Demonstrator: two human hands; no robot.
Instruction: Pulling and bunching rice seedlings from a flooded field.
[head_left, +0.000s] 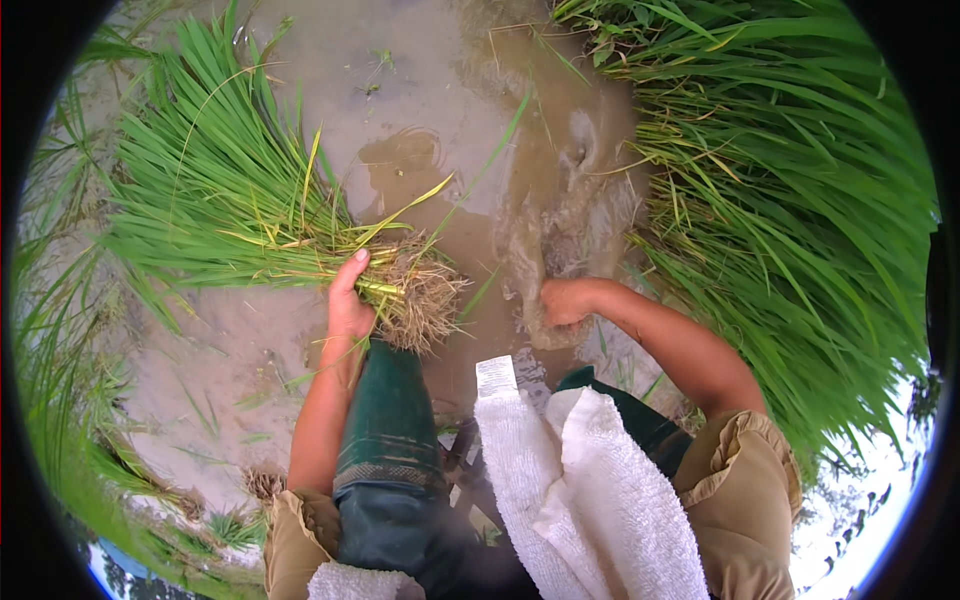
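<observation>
My left hand (351, 301) is closed around the base of a large bundle of green rice seedlings (232, 187). Its pale, tangled roots (424, 296) point right, just above my left knee, and the leaves fan out to the upper left. On the right, my right hand (568, 302) dips at the surface of muddy water (544, 225), which swirls around it. The fingers are partly hidden by the water, so whether they hold anything does not show. A few loose green blades lie near the roots.
Dense standing rice plants (780, 195) fill the right side. More seedlings and grass (67, 322) line the left edge, with a root clump (264, 481) at the lower left. A white towel (525, 465) hangs between my arms, and green waterproof boots (390, 420) cover my legs.
</observation>
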